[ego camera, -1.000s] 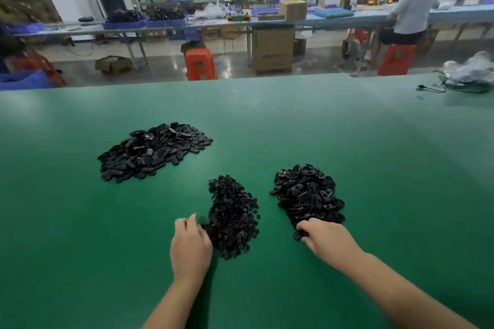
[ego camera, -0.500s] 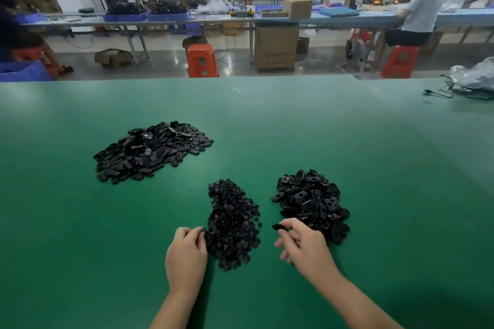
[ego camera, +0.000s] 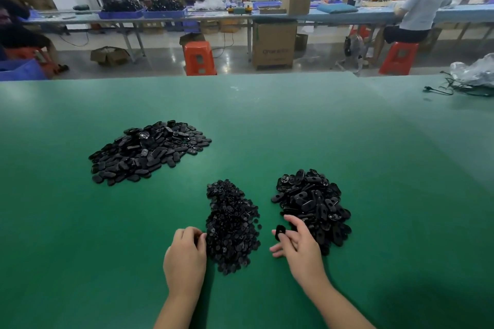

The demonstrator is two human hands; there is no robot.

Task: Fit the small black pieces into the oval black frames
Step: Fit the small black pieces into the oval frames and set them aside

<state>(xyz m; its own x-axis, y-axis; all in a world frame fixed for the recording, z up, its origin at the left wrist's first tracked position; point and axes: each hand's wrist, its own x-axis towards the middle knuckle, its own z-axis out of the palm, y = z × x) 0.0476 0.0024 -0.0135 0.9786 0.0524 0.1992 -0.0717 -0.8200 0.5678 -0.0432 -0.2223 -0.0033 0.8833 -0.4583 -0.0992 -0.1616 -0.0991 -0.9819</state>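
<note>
Your right hand (ego camera: 299, 246) pinches one glossy black oval plastic frame (ego camera: 280, 230) between thumb and fingers, lifted just off the desk between the two near heaps. Your left hand (ego camera: 185, 258) rests knuckles-up at the left edge of the heap of small black round pieces (ego camera: 231, 224), its fingers curled in against the pieces; you cannot tell from here whether it has one pinched.

The held frame is a flat, shiny oval with an opening through it. It matches the pile of black oval frames (ego camera: 312, 205) just beyond your right hand, where the parts lie jumbled, many showing holes. The small pieces are tiny, dark and disc-like, heaped in a long mound. Farther off to the left lies a broader pile of flat black oval parts (ego camera: 149, 151).

All three piles sit on the matte green desk (ego camera: 347, 168). Beyond it stand orange plastic stools (ego camera: 200, 57), a brown cardboard box (ego camera: 274, 44), long blue-topped workbenches (ego camera: 374, 14) and a seated person in a pale shirt (ego camera: 419, 5).
</note>
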